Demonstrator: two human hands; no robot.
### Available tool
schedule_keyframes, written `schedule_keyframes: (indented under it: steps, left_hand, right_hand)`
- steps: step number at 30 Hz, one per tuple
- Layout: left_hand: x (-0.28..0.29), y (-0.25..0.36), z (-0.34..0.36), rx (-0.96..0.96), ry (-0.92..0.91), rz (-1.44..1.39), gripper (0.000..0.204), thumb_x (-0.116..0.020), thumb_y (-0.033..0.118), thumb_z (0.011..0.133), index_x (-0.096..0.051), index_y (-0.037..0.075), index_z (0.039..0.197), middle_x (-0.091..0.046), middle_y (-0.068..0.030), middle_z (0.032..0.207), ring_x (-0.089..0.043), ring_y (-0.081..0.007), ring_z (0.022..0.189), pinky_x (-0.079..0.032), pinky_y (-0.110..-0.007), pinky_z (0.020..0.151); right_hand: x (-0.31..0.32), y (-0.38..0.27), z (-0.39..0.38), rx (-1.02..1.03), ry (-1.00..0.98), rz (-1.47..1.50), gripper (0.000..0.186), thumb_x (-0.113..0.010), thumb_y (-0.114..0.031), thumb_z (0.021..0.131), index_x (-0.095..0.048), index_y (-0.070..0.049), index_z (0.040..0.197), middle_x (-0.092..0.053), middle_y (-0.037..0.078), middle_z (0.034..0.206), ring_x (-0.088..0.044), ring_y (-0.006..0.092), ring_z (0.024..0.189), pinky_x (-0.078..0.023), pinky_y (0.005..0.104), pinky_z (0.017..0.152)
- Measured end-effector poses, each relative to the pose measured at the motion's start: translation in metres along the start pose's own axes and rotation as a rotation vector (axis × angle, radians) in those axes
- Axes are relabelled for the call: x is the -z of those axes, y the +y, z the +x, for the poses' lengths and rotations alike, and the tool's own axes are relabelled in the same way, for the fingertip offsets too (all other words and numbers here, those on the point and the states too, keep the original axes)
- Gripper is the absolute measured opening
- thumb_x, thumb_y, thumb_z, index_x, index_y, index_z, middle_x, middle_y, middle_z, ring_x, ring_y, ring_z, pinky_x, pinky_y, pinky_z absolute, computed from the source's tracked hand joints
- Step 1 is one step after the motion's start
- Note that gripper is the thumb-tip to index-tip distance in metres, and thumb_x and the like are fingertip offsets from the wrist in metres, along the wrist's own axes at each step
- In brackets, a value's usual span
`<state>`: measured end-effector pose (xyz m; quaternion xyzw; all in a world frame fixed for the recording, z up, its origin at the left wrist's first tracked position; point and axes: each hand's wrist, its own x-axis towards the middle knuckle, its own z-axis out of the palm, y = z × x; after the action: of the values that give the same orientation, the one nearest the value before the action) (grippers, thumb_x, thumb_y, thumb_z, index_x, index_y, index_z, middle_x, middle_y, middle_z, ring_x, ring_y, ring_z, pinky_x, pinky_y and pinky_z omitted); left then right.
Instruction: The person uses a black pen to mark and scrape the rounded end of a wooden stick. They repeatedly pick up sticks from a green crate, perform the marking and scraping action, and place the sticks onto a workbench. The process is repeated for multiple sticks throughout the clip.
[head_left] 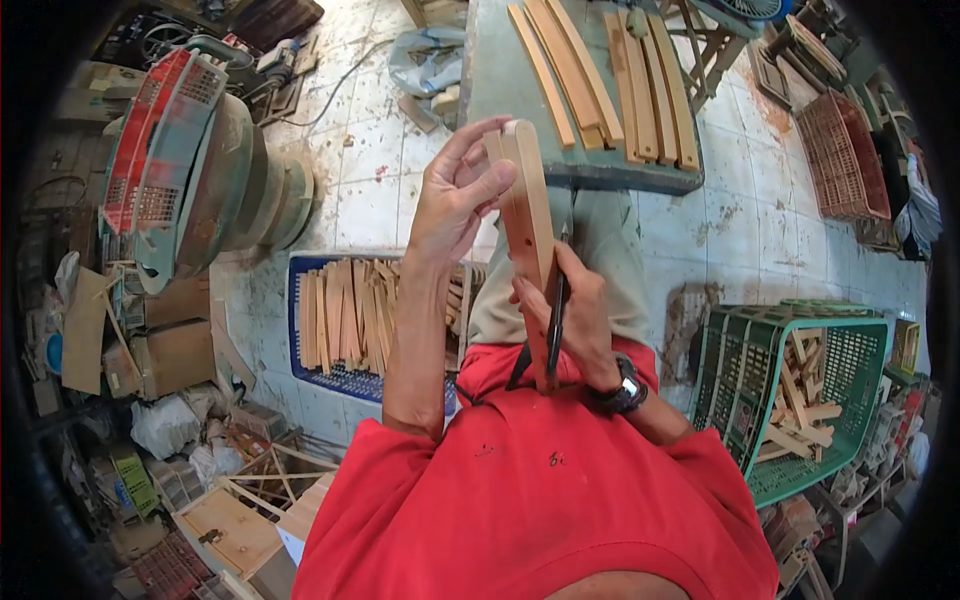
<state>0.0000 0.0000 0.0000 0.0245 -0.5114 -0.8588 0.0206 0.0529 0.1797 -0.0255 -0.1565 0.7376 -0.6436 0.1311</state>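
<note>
I hold a wooden slat (529, 215) with a rounded top end and a dark hole, tilted almost upright over my lap. My left hand (460, 185) grips its upper end between thumb and fingers. My right hand (578, 300) is closed around the lower part, together with a long, slim black tool (556, 336) whose kind I cannot make out. Beyond them, long curved slats (560, 60) and straighter ones (650, 100) lie on a grey-green bench (490, 150).
A blue crate (295, 330) of slats sits at my left, a green crate (725, 400) of offcuts at my right. A machine with a red guard (170, 110) stands upper left; a reddish crate (840, 160) is upper right. Cardboard boxes (170, 350) and a wooden cabinet (215, 525) are at left.
</note>
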Motion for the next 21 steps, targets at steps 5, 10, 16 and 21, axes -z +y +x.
schedule_keyframes:
  steps: [5, 10, 16, 21]
  left_hand:
    - [0.007, -0.004, -0.005, -0.002, 0.003, 0.075, 0.048, -0.075, 0.006, 0.083, -0.058, 0.009, 0.128, -0.062, -0.0044, 0.113, -0.059, -0.0025, 0.085, -0.043, -0.013, 0.053]
    - [0.008, 0.004, -0.008, 0.002, -0.055, -0.023, 0.049, -0.076, 0.005, 0.083, -0.057, 0.008, 0.128, -0.062, -0.0044, 0.112, -0.060, -0.0039, 0.088, -0.047, -0.015, 0.061]
    - [0.008, 0.008, -0.016, -0.134, -0.125, -0.142, 0.048, -0.072, -0.002, 0.083, -0.056, 0.004, 0.128, -0.064, -0.0075, 0.110, -0.063, -0.0123, 0.098, -0.053, -0.025, 0.082]
    - [0.005, 0.017, -0.016, -0.194, -0.128, -0.087, 0.046, -0.073, -0.002, 0.081, -0.057, 0.001, 0.125, -0.064, -0.0078, 0.109, -0.063, -0.0128, 0.098, -0.052, -0.026, 0.085]
  right_hand:
    - [-0.001, 0.008, -0.005, -0.091, -0.059, 0.154, 0.032, -0.071, -0.018, 0.088, -0.057, 0.003, 0.108, -0.070, 0.011, 0.075, -0.068, 0.0154, 0.066, -0.051, 0.0291, 0.058]
    - [-0.007, -0.003, -0.010, -0.116, -0.011, 0.180, 0.033, -0.072, -0.019, 0.088, -0.057, 0.001, 0.110, -0.069, 0.012, 0.077, -0.067, 0.0157, 0.065, -0.051, 0.0300, 0.059]
    - [-0.012, -0.009, -0.020, -0.036, 0.010, 0.089, 0.038, -0.072, -0.016, 0.087, -0.056, -0.003, 0.119, -0.064, 0.016, 0.076, -0.063, 0.0199, 0.062, -0.048, 0.0330, 0.057]
    - [-0.011, -0.021, -0.017, -0.014, 0.022, 0.088, 0.041, -0.073, -0.014, 0.086, -0.055, -0.003, 0.121, -0.063, 0.014, 0.075, -0.057, 0.0179, 0.058, -0.046, 0.0312, 0.056]
